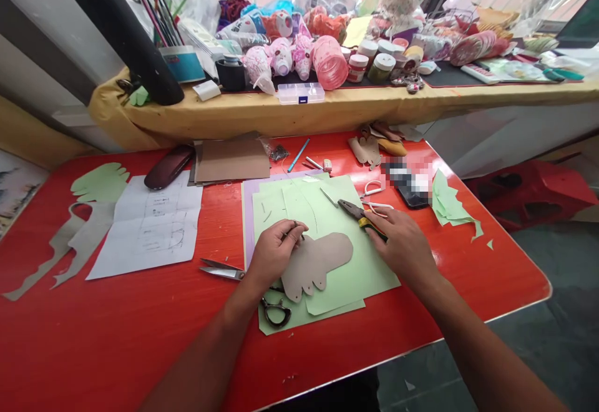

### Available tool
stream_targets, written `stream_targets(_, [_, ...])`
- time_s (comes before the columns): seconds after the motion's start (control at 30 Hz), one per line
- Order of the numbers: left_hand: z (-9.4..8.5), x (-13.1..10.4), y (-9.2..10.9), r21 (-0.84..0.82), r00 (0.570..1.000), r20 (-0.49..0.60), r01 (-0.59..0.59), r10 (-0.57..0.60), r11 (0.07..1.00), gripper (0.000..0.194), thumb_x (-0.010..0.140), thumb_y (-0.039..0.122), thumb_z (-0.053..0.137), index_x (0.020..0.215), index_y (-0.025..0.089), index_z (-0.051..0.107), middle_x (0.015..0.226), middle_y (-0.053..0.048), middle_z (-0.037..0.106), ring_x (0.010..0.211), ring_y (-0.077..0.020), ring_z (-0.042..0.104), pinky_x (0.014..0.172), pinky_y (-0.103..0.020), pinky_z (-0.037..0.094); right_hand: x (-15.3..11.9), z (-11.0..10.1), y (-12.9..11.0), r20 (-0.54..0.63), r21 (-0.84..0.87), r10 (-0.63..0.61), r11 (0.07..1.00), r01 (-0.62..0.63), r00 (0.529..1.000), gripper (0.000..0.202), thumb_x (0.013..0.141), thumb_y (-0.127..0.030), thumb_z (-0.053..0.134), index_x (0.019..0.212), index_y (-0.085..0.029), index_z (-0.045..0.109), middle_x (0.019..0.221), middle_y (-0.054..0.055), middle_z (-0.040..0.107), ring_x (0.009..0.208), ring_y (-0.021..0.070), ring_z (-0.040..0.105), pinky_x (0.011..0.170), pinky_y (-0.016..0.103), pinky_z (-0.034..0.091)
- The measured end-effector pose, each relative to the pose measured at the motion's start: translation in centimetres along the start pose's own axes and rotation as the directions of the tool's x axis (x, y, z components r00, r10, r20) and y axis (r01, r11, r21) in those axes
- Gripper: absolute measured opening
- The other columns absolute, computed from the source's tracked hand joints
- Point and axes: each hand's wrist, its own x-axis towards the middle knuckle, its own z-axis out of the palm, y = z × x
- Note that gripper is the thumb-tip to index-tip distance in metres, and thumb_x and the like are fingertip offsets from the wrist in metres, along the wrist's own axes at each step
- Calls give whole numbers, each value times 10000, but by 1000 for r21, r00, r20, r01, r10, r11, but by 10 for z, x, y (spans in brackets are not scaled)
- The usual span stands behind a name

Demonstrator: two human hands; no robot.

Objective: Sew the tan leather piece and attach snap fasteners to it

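Note:
My left hand (277,251) is closed in a pinch on a small dark thing at the upper left edge of a grey-brown cut-out (321,261). That cut-out has a scalloped lower edge with small holes and lies on green sheets (369,278). My right hand (403,240) is closed around the yellow-and-black handles of pliers (356,212), whose jaws point up and left. Black-handled scissors (276,313) lie partly beneath my left wrist. A thin metal tool (329,197) rests just left of the pliers' jaws.
Left on the red table (187,331) are a drawn-on white sheet (150,228) and a dark case (168,166). White-handled scissors (373,188), a phone (412,190) and green scraps (450,200) lie right. Behind, a ledge (224,109) carries jars and crafts.

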Motion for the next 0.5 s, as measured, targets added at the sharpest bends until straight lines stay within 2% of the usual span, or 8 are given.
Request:
stream_targets(0.07, [1, 0, 0, 16, 1000, -2, -2, 2, 1000, 266, 983, 396, 575, 942, 191, 739, 891, -29, 700, 725, -151, 606, 709, -272, 513, 0, 1, -10, -90, 108, 35, 994, -26, 995, 318, 1044, -322, 553, 1274, -200, 736, 1206, 129, 734, 1131, 309, 675, 954, 445, 542])
stream_targets(0.13, [1, -1, 1, 31, 1000, -10, -3, 3, 1000, 254, 985, 394, 583, 985, 196, 742, 904, -29, 702, 735, -153, 609, 714, -274, 514, 2, 4, -25, -90, 244, 41, 970, -18, 995, 284, 1049, -353, 579, 1244, -221, 737, 1135, 98, 755, 1030, 260, 708, 886, 383, 555])
stream_targets(0.2, [2, -2, 1, 38, 1000, -16, 2, -1, 999, 244, 988, 394, 592, 1030, 203, 738, 883, -22, 692, 743, -156, 604, 709, -272, 506, 7, 10, -42, 15, 352, -63, 935, 53, 998, 272, 1046, -353, 600, 1230, -205, 734, 1080, 88, 758, 893, 221, 711, 824, 351, 549])
stream_targets(0.33, [0, -1, 0, 49, 1000, -8, -4, 4, 999, 231, 994, 390, 594, 1034, 208, 729, 822, -4, 655, 734, -153, 583, 702, -270, 484, 29, 19, -72, 242, 316, -243, 935, 160, 940, 200, 1030, -261, 620, 1163, -204, 758, 995, 78, 743, 943, 241, 701, 771, 331, 485])
stream_targets(0.4, [-1, 0, 0, 48, 1000, -6, 1, 0, 999, 228, 998, 392, 591, 1030, 209, 723, 786, 6, 630, 731, -154, 581, 711, -272, 483, 43, 23, -80, 354, 269, -256, 949, 164, 899, 152, 1017, -255, 634, 1073, -210, 768, 970, 70, 739, 862, 226, 695, 672, 314, 420])
stream_targets(0.5, [-2, 1, -1, 22, 999, -15, 30, -30, 999, 221, 1002, 384, 580, 1032, 209, 711, 762, 13, 611, 717, -152, 577, 709, -274, 488, 56, 29, -83, 405, 292, -235, 949, 119, 884, 126, 998, -273, 648, 1005, -203, 752, 942, 62, 750, 815, 214, 676, 633, 308, 351])
